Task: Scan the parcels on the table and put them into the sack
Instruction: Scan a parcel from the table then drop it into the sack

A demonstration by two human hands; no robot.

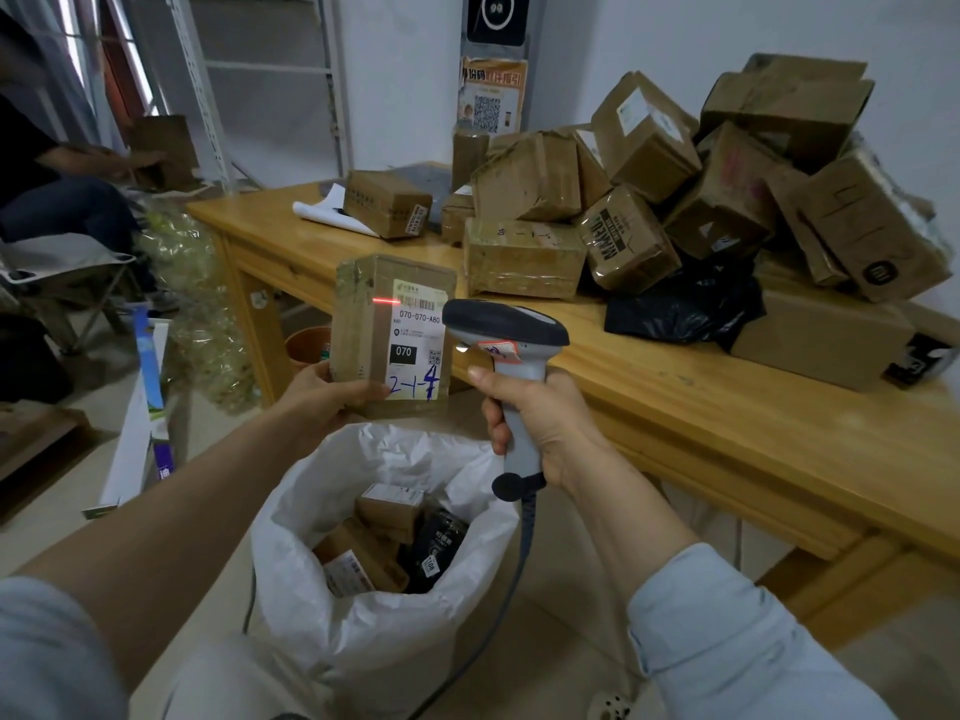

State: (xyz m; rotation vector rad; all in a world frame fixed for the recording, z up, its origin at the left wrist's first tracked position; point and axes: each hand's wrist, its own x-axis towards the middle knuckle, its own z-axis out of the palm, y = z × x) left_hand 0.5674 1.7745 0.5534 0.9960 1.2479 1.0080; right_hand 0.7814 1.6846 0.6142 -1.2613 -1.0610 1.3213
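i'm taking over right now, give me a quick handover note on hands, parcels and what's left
Left hand grips a parcel upright above the sack, label facing the camera.
Right hand grips the scanner, aimed at that label; the red line sits at the label's left edge, beside the barcode.
Done: several parcels lie in the sack.
Left: whether this scan registered cannot be told; drop this parcel in, then work through the pile on the table.

I record: parcel [363,324] in left hand [322,402], just left of scanner [501,324] in right hand [545,423]; sack [291,569] below both hands; parcel pile [675,200] on table [675,413], beyond right hand.
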